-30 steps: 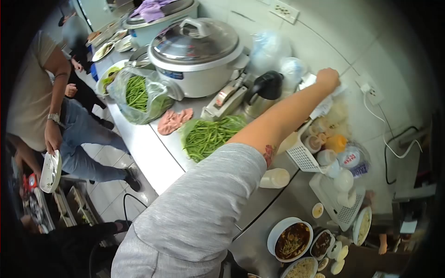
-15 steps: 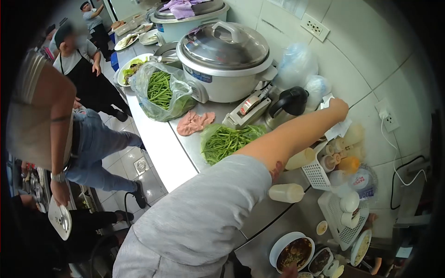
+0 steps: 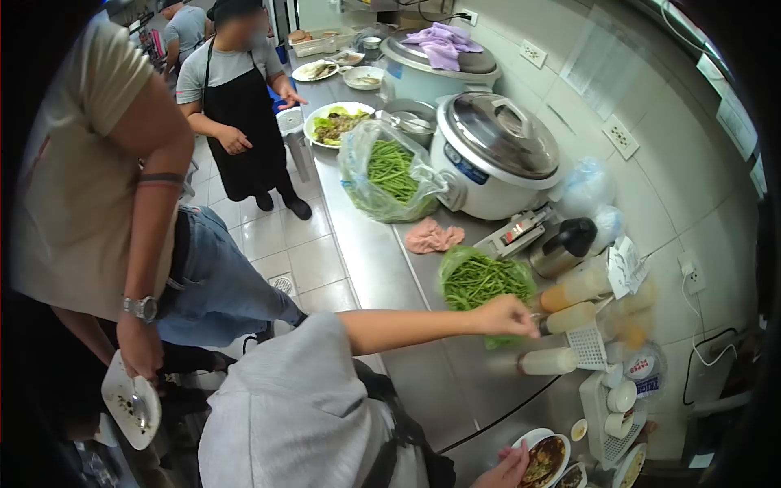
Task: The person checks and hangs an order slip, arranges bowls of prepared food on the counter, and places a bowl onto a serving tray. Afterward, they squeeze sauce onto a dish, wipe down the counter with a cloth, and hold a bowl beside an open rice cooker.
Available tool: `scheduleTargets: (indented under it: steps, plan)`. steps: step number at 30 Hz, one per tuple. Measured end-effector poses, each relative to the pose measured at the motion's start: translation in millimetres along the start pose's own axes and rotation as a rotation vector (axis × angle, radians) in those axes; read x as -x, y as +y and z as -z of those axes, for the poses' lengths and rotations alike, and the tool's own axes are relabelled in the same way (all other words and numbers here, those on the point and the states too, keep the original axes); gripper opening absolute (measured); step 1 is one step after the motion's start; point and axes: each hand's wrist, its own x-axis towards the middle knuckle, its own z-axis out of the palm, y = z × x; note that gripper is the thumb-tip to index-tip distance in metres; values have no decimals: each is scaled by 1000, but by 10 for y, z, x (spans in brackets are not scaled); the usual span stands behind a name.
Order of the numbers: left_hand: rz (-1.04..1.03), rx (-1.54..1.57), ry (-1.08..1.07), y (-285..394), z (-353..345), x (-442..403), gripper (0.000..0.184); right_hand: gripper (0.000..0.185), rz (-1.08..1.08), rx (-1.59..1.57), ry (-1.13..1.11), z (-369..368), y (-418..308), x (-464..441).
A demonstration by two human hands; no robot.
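So our left hand (image 3: 508,316) is curled closed over the bench (image 3: 431,382), and we can't tell if anything's pinched in it. The bagged green beans (image 3: 484,281) sit near it at 11 o'clock, a pale bottle (image 3: 549,362) at 4. Down at 6, our right hand (image 3: 506,470) grips the white bowl (image 3: 533,437) by its rim.

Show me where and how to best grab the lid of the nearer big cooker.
I'd grip the lid by its raised handle, coming from above, over the open side of the counter, away from the wall. The handle arches up from the domed top with nothing lying over it, and seems to leave finger room beneath.
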Motion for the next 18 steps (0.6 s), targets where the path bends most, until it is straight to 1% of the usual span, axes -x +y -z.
scheduleTargets:
  steps: [1, 3, 4, 5, 7, 10, 13, 16, 18]
  plan:
    - [117, -5, 21, 13, 100, 298, 24, 32, 16, -47, -20, -66, 25, 50]
    - [331, 4, 68, -80, 322, 783, 30, 29, 115, -92, -76, -218, -80, 169]
    - [352, 18, 124, -127, 443, 984, 29, 29, 167, -117, -104, -301, -106, 220]
    - [371, 32, 178, -171, 560, 1161, 28, 28, 202, -175, -118, -401, -11, 267]
    - [405, 41, 264, -236, 744, 1412, 27, 34, 271, -290, -141, -550, 212, 335]
    - [429, 68, 342, -243, 946, 1587, 23, 36, 146, -310, -203, -542, 130, 443]
    - [455, 150, 365, -215, 919, 1597, 23, 36, 154, -278, -209, -521, 118, 490]
    - [421, 112, 248, -194, 776, 1473, 23, 40, 165, -242, -192, -531, 90, 480]
    - [360, 152, 167, -188, 644, 1353, 23, 46, 155, -231, -176, -554, 80, 409]
